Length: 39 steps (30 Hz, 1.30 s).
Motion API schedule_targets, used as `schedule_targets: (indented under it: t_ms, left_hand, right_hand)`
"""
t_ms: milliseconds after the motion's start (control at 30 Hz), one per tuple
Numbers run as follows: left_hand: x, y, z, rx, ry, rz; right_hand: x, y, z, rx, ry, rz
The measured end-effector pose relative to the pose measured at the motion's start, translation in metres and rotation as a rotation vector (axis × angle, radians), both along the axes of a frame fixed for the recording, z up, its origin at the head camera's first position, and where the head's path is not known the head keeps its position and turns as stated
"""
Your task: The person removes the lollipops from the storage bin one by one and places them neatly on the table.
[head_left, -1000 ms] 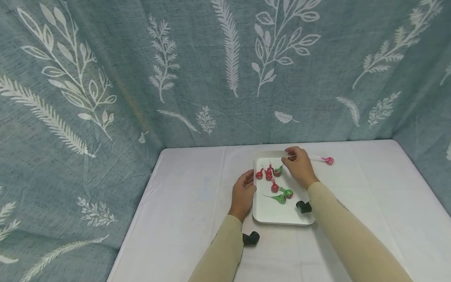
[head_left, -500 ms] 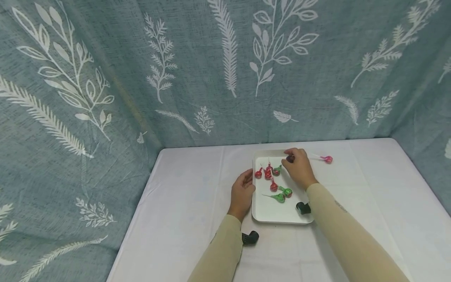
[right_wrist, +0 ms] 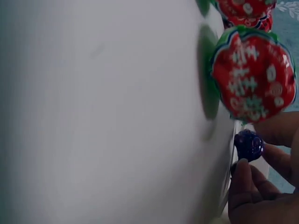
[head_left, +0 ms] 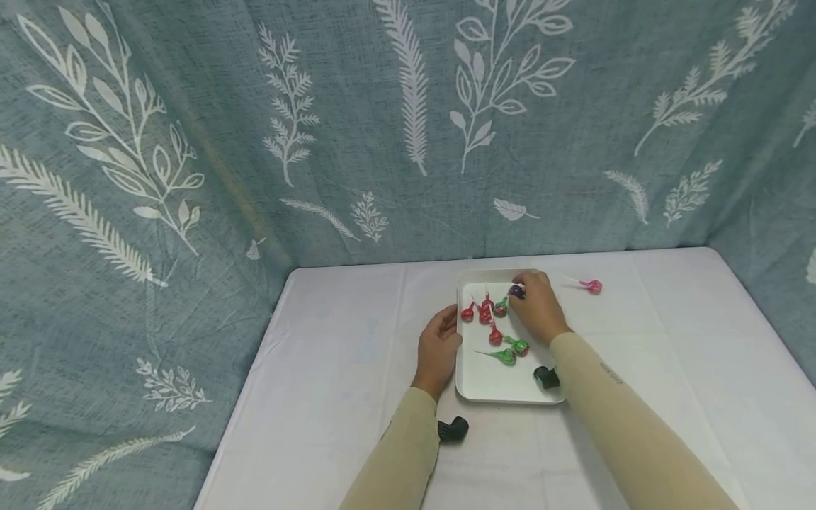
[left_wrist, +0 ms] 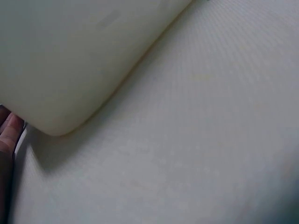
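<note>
My right hand (head_left: 538,306) pinches a dark purple wrapped lollipop (head_left: 516,291) between thumb and fingers over the far right part of a white tray (head_left: 503,388). In the right wrist view the lollipop's shiny head (right_wrist: 249,145) shows by the thumb tip. My left hand (head_left: 438,350) rests along the tray's left wall, fingers loosely extended. Several red-wrapped lollipops lie on the tray, one of them a red lollipop (head_left: 496,337) near the middle. Green-and-red lollipops are there too, including a green lollipop (head_left: 507,357) nearer the front.
A pink lollipop (head_left: 594,287) lies on the white-covered table (head_left: 344,368), right of the tray. Leaf-patterned blue-green curtains (head_left: 433,212) hang behind and at the sides. A black wrist device (head_left: 453,429) sits by the left sleeve, another (head_left: 546,377) by the right.
My right hand has shifted slightly left and downward in the head view, and the purple lollipop has come clearly into sight at its fingertips. My left hand stays against the tray.
</note>
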<state>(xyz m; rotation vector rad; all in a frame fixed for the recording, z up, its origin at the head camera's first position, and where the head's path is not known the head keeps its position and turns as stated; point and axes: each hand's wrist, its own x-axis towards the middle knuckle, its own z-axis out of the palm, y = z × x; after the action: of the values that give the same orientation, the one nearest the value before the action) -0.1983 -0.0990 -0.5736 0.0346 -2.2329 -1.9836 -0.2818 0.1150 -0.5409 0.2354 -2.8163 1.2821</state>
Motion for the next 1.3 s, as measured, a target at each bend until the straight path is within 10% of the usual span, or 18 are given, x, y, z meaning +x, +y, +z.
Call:
schedule_targets:
  t_ms: [1300]
  left_hand:
    - [0.001, -0.001, -0.001, -0.003, 0.002, -0.006]
  right_hand:
    - [0.014, -0.005, 0.004, -0.103, 0.038, 0.049]
